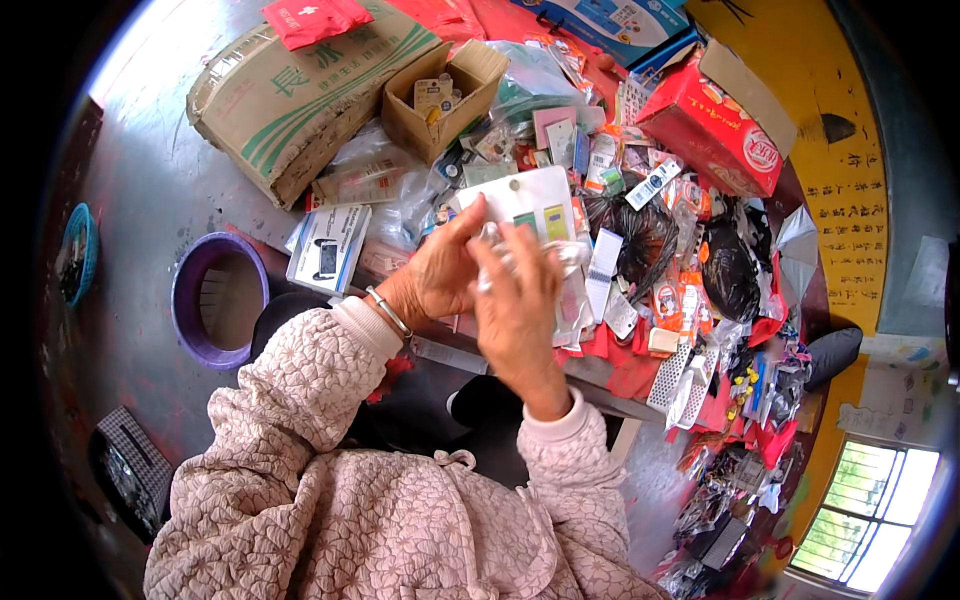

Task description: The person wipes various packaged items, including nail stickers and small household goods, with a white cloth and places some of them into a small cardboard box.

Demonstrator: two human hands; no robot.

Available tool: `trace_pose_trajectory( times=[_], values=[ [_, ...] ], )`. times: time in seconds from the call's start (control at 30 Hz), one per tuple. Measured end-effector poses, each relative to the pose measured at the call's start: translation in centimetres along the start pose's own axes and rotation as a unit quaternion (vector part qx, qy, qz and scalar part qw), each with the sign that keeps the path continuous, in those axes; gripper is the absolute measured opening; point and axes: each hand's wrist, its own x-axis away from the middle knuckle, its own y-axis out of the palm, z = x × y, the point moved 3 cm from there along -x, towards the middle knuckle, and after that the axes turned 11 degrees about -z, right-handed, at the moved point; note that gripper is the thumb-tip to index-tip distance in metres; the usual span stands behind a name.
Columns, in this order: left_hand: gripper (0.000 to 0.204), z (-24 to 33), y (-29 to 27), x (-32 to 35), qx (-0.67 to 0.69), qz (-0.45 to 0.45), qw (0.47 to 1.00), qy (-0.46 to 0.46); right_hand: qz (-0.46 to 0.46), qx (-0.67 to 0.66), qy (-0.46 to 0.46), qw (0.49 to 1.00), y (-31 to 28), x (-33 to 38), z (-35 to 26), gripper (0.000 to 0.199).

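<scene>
My hands meet over the cluttered table, in front of a white card [545, 185] that bears a green and a yellow piece. Between them is a crumpled whitish plastic wrap [570, 254], partly covered by fingers. My left hand [437, 268] has its thumb raised along the wrap, and its other fingers are mostly hidden. Curled over the same wrap, the fingers of my right hand [520, 305] are slightly smeared by motion. Whether anything lies inside the wrap I cannot tell. White slips [603, 265] lie just right of my right hand.
A small open carton [430, 125] and a long flat cardboard box [300, 110] stand at the far left. A red box [710, 130] is far right, near black plastic bags [730, 270] and many small packets. A purple bucket [190, 320] sits at left.
</scene>
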Motion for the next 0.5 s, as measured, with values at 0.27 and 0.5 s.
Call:
trace_pose_trajectory(
  times=[0.27, 0.5],
  values=[
    [0.061, 1.1, 1.7, 0.4, -0.099, 0.035, 0.993, 0.052, -0.103, -0.354, -0.029, 0.929, -4.0, 2.8, 1.9, 0.013],
    [0.067, 1.0, 1.0, -0.1, -0.101, 0.071, 0.991, 0.045, 0.327, -0.506, 0.260, 0.755, -6.6, 6.8, 12.4, 0.013]
  ],
)
